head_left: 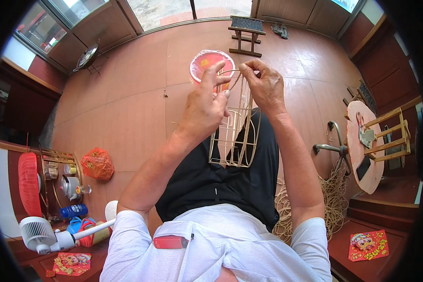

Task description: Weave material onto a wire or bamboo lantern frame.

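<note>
A pale bamboo frame (235,136), shaped like a small cage of thin strips, stands upright on my lap. My left hand (207,103) grips its upper left part, fingers wrapped around the top strips. My right hand (264,84) pinches a thin curved strip (231,71) at the frame's top, thumb and forefinger closed on it. Just beyond both hands stands a pink plastic bucket (207,63) on the floor, partly hidden by my left fingers.
A small wooden stool (245,33) stands farther back on the brown floor. Loose coils of cane (331,197) lie to my right beside a round table (367,155) with a wooden frame on it. At left are an orange bag (97,163), a white fan (40,233) and a shelf.
</note>
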Available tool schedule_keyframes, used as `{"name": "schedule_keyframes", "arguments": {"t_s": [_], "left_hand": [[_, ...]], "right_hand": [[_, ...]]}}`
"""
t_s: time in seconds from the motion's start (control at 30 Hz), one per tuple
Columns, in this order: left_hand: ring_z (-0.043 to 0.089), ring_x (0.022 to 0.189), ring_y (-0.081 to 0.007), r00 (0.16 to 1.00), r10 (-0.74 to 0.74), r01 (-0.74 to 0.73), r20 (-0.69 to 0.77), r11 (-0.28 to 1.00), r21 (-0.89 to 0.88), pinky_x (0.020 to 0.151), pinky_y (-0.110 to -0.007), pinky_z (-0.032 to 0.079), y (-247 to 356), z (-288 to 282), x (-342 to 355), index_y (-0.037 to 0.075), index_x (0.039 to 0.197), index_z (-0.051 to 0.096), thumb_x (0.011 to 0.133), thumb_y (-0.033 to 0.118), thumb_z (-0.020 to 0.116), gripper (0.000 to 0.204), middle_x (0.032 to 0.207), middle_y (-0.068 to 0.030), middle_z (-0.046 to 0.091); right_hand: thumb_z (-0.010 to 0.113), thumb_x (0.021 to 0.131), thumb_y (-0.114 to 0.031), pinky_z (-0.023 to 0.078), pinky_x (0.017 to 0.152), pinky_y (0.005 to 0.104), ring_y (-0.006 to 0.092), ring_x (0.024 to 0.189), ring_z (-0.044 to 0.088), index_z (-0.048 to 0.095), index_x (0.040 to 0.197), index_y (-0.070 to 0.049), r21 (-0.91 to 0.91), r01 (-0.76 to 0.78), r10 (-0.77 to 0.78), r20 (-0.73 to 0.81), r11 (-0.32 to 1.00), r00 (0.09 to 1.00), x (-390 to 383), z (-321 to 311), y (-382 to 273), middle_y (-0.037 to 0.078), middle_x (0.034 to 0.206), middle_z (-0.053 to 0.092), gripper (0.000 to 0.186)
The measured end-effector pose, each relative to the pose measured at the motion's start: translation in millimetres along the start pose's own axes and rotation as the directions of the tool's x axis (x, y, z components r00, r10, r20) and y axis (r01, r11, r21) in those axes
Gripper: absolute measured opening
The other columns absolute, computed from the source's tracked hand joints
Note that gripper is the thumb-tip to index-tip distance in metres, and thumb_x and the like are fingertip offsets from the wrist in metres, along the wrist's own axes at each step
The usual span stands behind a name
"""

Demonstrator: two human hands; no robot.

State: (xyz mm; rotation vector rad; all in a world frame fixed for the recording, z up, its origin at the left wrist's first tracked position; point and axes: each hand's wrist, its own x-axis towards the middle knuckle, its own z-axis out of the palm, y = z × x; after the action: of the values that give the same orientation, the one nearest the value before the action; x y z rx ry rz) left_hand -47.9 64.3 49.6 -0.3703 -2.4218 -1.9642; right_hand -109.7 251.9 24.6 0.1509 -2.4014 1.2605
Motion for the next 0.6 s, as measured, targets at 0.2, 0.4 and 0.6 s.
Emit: {"name": "schedule_keyframes", "arguments": {"t_s": [0.2, 0.4, 0.6], "left_hand": [[0.07, 0.067, -0.0146, 0.996, 0.008, -0.011, 0.084, 0.999, 0.034, 0.053, -0.03, 0.059, -4.0, 21.1, 19.8, 0.01, 0.171, 0.028, 0.108, -0.005, 0.051, 0.069, 0.148, -0.0282, 0.063], [0.073, 0.068, -0.0214, 0.996, 0.082, -0.089, 0.038, 0.965, 0.245, 0.063, -0.037, 0.059, -22.5, 25.5, 34.3, 0.008, 0.168, 0.035, 0.111, 0.007, 0.056, 0.06, 0.115, -0.0192, 0.075], [0.073, 0.067, -0.0243, 0.965, 0.257, -0.216, -0.062, 0.902, 0.374, 0.07, -0.042, 0.056, -1.6, 27.2, 6.0, 0.01, 0.151, 0.057, 0.108, 0.009, 0.063, 0.043, 0.074, -0.0123, 0.068]], "right_hand": [[0.068, 0.106, -0.036, 0.059, 0.088, 0.0443, 0.0307, 0.095, 0.078, 0.081, 0.11, -0.002, -0.021, -0.085, 0.087, 0.127, 0.996, 0.988, 5.7, -7.8, -6.4, 0.018, 0.097, 0.08, 0.036], [0.064, 0.105, -0.038, 0.059, 0.087, 0.0447, 0.032, 0.091, 0.076, 0.078, 0.105, -0.002, 0.055, -0.073, 0.062, 0.177, 0.996, 0.982, 8.1, -10.8, 1.5, 0.016, 0.095, 0.079, 0.038], [0.069, 0.104, -0.045, 0.058, 0.083, 0.04, 0.0269, 0.089, 0.076, 0.077, 0.1, -0.004, 0.148, 0.095, -0.118, 0.153, 0.984, 0.981, 7.6, -12.7, 9.1, 0.011, 0.092, 0.079, 0.042]]}}
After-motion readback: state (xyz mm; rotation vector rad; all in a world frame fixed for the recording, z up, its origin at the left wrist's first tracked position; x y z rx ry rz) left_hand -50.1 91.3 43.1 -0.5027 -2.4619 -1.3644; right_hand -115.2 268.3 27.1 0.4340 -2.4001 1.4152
